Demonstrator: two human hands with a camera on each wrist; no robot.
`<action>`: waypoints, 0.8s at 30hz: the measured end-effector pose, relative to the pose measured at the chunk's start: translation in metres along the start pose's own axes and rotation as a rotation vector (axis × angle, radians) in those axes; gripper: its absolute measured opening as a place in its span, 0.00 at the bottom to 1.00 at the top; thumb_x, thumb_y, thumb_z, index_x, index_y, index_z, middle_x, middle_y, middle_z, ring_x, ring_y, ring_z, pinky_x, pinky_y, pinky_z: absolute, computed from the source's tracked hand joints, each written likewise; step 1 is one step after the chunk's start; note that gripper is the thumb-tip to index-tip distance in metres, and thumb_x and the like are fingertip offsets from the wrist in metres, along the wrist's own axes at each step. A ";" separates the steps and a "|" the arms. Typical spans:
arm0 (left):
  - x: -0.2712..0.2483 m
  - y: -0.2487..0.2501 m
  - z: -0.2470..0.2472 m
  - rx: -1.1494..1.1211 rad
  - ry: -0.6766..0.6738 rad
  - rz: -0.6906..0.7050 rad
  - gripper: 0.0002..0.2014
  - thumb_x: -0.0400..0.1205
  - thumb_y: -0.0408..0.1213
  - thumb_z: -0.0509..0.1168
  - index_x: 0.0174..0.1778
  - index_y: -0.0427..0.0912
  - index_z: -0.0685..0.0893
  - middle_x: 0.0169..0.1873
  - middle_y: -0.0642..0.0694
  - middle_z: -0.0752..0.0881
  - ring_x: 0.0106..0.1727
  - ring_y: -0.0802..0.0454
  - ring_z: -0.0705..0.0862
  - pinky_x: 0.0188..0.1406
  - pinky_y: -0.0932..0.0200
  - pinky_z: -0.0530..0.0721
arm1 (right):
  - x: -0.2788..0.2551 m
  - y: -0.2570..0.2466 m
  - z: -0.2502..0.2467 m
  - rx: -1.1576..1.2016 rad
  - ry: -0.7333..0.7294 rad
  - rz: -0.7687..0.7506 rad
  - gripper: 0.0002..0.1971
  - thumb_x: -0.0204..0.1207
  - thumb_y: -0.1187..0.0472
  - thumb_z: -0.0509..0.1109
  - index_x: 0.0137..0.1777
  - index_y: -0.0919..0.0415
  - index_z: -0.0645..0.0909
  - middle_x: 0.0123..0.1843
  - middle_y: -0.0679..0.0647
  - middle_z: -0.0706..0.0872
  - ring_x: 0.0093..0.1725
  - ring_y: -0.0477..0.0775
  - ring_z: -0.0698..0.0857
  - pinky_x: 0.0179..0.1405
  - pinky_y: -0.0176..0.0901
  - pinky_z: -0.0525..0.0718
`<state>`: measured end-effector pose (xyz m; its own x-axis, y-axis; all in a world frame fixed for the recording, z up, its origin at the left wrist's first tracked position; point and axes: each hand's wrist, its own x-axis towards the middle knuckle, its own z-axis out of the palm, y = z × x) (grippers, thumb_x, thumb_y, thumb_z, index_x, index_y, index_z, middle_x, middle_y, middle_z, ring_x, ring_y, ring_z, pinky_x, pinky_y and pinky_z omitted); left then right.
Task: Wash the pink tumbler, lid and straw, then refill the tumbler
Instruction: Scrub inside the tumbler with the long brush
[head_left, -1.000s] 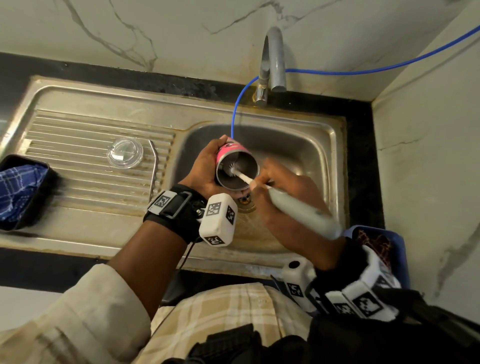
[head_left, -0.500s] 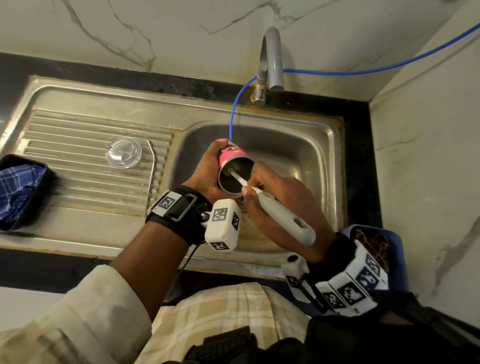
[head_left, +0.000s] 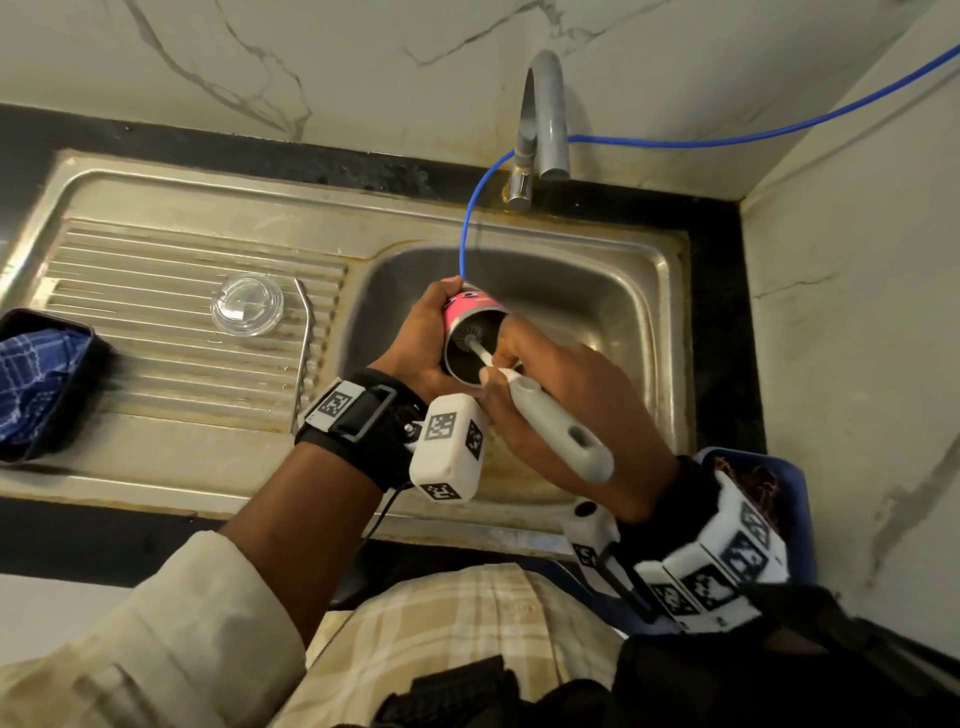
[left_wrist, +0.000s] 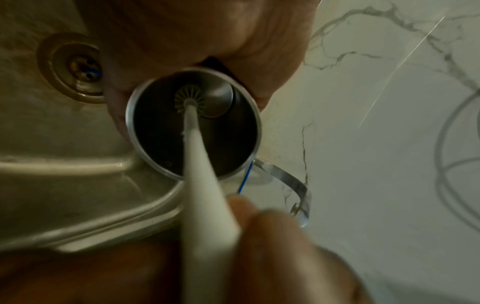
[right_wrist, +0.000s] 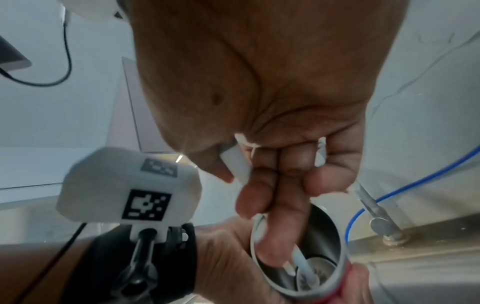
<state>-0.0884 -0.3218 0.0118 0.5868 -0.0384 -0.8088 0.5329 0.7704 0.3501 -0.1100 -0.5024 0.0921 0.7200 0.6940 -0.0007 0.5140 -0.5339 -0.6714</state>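
My left hand (head_left: 423, 338) grips the pink tumbler (head_left: 470, 309) over the sink basin (head_left: 597, 312), tilted with its steel mouth toward me. My right hand (head_left: 550, 384) holds a grey-handled bottle brush (head_left: 556, 431); its white stem and bristle head (left_wrist: 189, 98) reach deep inside the tumbler (left_wrist: 193, 123). In the right wrist view my fingers (right_wrist: 280, 185) curl round the brush stem above the tumbler rim (right_wrist: 340, 242). The clear lid (head_left: 247, 305) lies on the drainboard, with the metal straw (head_left: 301, 358) beside it.
The tap (head_left: 540, 119) stands behind the basin, and a blue hose (head_left: 470, 228) hangs from it into the basin. A black tray with a blue checked cloth (head_left: 31, 374) sits at the far left. A blue tub (head_left: 769, 478) is at the right front corner.
The brush has gone deeper into the tumbler and its handle has drawn closer to the rim. The tumbler stays in my left hand over the basin.
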 end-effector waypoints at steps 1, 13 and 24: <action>0.000 -0.001 0.000 0.011 -0.007 0.001 0.26 0.86 0.57 0.65 0.43 0.34 0.86 0.32 0.38 0.87 0.29 0.43 0.89 0.36 0.52 0.92 | 0.003 0.001 0.003 0.014 0.002 -0.005 0.12 0.89 0.46 0.64 0.53 0.54 0.74 0.31 0.48 0.82 0.28 0.52 0.82 0.29 0.60 0.82; -0.001 0.007 -0.011 -0.010 0.029 -0.032 0.29 0.81 0.62 0.68 0.61 0.37 0.84 0.46 0.38 0.88 0.43 0.41 0.89 0.51 0.46 0.91 | -0.019 -0.008 -0.024 -0.043 -0.025 0.029 0.11 0.88 0.41 0.63 0.54 0.47 0.75 0.30 0.47 0.83 0.28 0.49 0.83 0.28 0.52 0.83; -0.002 0.008 -0.021 -0.009 0.077 -0.022 0.26 0.82 0.61 0.67 0.40 0.38 0.90 0.40 0.40 0.88 0.45 0.42 0.86 0.71 0.45 0.81 | -0.023 -0.007 -0.033 0.235 -0.080 0.067 0.10 0.89 0.48 0.69 0.51 0.53 0.78 0.31 0.55 0.84 0.27 0.55 0.84 0.25 0.54 0.81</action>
<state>-0.0985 -0.3025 0.0060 0.5257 -0.0066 -0.8506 0.5396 0.7756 0.3275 -0.1150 -0.5310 0.1217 0.7044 0.7022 -0.1034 0.3371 -0.4592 -0.8219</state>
